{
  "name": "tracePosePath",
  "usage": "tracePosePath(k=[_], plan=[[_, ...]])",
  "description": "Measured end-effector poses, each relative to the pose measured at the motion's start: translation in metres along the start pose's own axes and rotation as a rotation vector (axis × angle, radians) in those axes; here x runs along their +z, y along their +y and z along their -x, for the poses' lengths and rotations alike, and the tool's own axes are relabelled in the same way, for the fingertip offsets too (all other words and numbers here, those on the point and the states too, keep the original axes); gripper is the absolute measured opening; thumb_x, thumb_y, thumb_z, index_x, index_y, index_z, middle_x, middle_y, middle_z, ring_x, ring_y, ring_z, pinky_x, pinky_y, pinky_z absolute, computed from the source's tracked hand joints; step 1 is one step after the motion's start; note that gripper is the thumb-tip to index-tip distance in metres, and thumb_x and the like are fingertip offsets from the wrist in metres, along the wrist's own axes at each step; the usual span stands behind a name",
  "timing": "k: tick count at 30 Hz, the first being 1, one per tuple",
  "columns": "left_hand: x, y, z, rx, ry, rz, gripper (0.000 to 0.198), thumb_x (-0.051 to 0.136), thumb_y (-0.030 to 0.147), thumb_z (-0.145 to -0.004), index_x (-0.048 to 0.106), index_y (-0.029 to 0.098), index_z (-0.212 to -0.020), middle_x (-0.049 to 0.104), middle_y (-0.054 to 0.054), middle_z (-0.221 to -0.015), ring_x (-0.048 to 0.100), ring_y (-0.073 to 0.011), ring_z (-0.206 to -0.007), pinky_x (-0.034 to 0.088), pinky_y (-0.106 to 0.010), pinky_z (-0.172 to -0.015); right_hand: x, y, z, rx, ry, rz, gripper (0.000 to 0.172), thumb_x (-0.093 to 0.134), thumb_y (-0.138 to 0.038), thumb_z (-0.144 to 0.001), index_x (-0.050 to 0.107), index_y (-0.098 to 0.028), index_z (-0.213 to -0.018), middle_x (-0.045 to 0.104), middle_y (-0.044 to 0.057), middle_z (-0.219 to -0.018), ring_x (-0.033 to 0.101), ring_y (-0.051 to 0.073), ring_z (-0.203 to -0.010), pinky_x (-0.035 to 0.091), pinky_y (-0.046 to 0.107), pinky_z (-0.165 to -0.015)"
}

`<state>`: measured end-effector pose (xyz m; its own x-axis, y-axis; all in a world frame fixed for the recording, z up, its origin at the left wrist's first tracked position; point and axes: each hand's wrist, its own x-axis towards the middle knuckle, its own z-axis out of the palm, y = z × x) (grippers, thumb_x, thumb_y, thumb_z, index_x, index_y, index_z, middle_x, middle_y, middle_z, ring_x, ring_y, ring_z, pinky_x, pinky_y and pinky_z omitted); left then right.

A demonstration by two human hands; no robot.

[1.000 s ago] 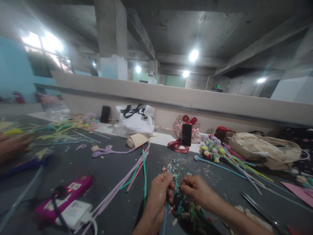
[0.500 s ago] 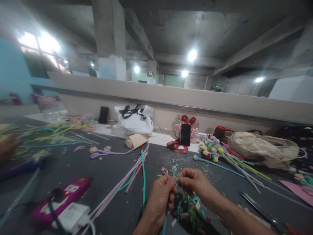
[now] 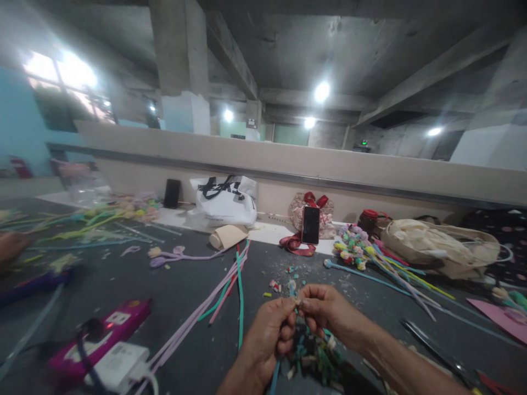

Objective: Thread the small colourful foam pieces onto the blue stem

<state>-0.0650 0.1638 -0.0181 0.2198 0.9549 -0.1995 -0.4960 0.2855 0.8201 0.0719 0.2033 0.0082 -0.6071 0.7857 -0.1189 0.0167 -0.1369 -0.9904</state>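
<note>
My left hand [image 3: 274, 332] is closed, thumb and finger pinched together. From below it a thin blue stem [image 3: 276, 377] runs down toward the bottom edge. My right hand [image 3: 327, 310] meets it with a pinch of its own. Between the fingertips shows a small cream-coloured piece [image 3: 297, 302], partly hidden by the fingers. Just beyond them is a light blue bit with a pale top [image 3: 292, 286]; whether it joins the stem I cannot tell. Under and beside the hands lies a heap of green, blue and cream scraps [image 3: 323, 356].
Lilac and green strips [image 3: 201, 307] lie left of the hands, near a magenta power strip [image 3: 102, 334]. A phone [image 3: 310, 225] leans behind. Flower-tipped stems [image 3: 354, 244], a cream bag [image 3: 440, 247] and a dark long-bladed tool [image 3: 432, 348] are right. Another person's hand [image 3: 12, 249] shows far left.
The view has shifted slightly. Both hands stay together, with small finger shifts, and the cream-coloured piece between the fingertips shows more plainly now.
</note>
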Motion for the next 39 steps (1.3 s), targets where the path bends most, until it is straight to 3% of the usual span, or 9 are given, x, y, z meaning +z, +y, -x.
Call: tracePosePath(k=[4, 8, 12, 17, 23, 27, 32, 35, 39], plan=[[-0.001, 0.0, -0.003, 0.019, 0.058, 0.0, 0.03, 0.057, 0.041, -0.064, 0.043, 0.016, -0.055, 0.034, 0.01, -0.036, 0.018, 0.0009, -0.03, 0.011, -0.013, -0.03, -0.004, 0.002, -0.002, -0.01, 0.08, -0.02, 0.013, 0.056, -0.025, -0.067, 0.056, -0.014, -0.073, 0.058, -0.001, -0.065, 0.047, 0.004, -0.04, 0.03, 0.013, -0.031], [-0.002, -0.002, -0.003, 0.03, 0.084, -0.034, 0.031, 0.055, 0.043, -0.065, 0.042, 0.017, -0.054, 0.032, 0.01, -0.033, 0.018, 0.0003, -0.028, 0.011, -0.014, -0.029, -0.005, 0.005, -0.003, -0.012, 0.137, -0.009, 0.012, 0.046, -0.013, -0.064, 0.057, -0.014, -0.071, 0.054, -0.005, -0.054, 0.043, 0.003, -0.034, 0.029, 0.013, -0.03], [-0.001, -0.002, -0.001, 0.05, 0.084, -0.065, 0.034, 0.057, 0.046, -0.062, 0.041, 0.017, -0.053, 0.032, 0.011, -0.032, 0.019, 0.0, -0.027, 0.012, -0.014, -0.029, 0.001, 0.005, -0.004, -0.033, 0.127, 0.003, 0.011, 0.052, -0.023, -0.069, 0.057, -0.014, -0.072, 0.05, -0.006, -0.05, 0.043, 0.004, -0.034, 0.029, 0.013, -0.03], [0.002, -0.001, 0.001, 0.049, 0.076, -0.091, 0.033, 0.055, 0.046, -0.064, 0.041, 0.017, -0.054, 0.033, 0.01, -0.033, 0.021, -0.0001, -0.027, 0.013, -0.014, -0.029, 0.003, 0.004, -0.003, -0.047, 0.079, 0.009, 0.025, 0.062, -0.036, -0.067, 0.053, -0.013, -0.063, 0.048, -0.006, -0.046, 0.042, 0.004, -0.036, 0.029, 0.013, -0.033], [0.004, 0.0, 0.002, 0.031, -0.002, -0.022, 0.03, 0.061, 0.041, -0.06, 0.043, 0.017, -0.058, 0.035, 0.011, -0.038, 0.019, 0.0009, -0.028, 0.011, -0.014, -0.029, 0.001, 0.008, -0.001, -0.012, 0.053, -0.005, 0.031, 0.062, -0.043, -0.065, 0.051, -0.014, -0.064, 0.049, -0.006, -0.052, 0.037, 0.001, -0.033, 0.025, 0.014, -0.032], [0.002, 0.0, 0.0, 0.031, 0.028, -0.036, 0.032, 0.058, 0.044, -0.061, 0.041, 0.017, -0.054, 0.032, 0.011, -0.033, 0.018, 0.0004, -0.026, 0.01, -0.015, -0.028, -0.002, 0.008, -0.006, 0.002, 0.082, 0.073, 0.033, 0.057, -0.044, -0.068, 0.049, -0.014, -0.059, 0.045, -0.007, -0.041, 0.033, 0.002, -0.029, 0.023, 0.014, -0.03], [0.0, 0.004, -0.001, 0.052, 0.126, -0.021, 0.032, 0.057, 0.043, -0.063, 0.04, 0.017, -0.054, 0.032, 0.01, -0.035, 0.019, 0.0007, -0.03, 0.011, -0.013, -0.03, -0.016, -0.003, -0.003, -0.044, 0.191, 0.229, 0.024, 0.058, -0.037, -0.068, 0.05, -0.015, -0.06, 0.045, -0.008, -0.041, 0.037, 0.003, -0.032, 0.027, 0.015, -0.033], [0.0, 0.005, 0.0, 0.052, 0.132, -0.024, 0.03, 0.056, 0.041, -0.064, 0.041, 0.017, -0.055, 0.033, 0.01, -0.036, 0.019, 0.0004, -0.03, 0.011, -0.013, -0.03, -0.03, -0.007, 0.005, -0.07, 0.246, 0.324, 0.013, 0.06, -0.026, -0.064, 0.054, -0.015, -0.068, 0.048, -0.007, -0.049, 0.041, 0.004, -0.038, 0.029, 0.015, -0.036], [0.001, 0.005, 0.001, 0.046, 0.123, -0.032, 0.03, 0.058, 0.04, -0.064, 0.042, 0.017, -0.055, 0.035, 0.01, -0.038, 0.021, 0.0003, -0.03, 0.013, -0.013, -0.031, -0.053, -0.003, 0.016, -0.07, 0.295, 0.436, 0.011, 0.058, -0.018, -0.06, 0.057, -0.015, -0.071, 0.05, -0.006, -0.054, 0.043, 0.006, -0.044, 0.03, 0.016, -0.039]])
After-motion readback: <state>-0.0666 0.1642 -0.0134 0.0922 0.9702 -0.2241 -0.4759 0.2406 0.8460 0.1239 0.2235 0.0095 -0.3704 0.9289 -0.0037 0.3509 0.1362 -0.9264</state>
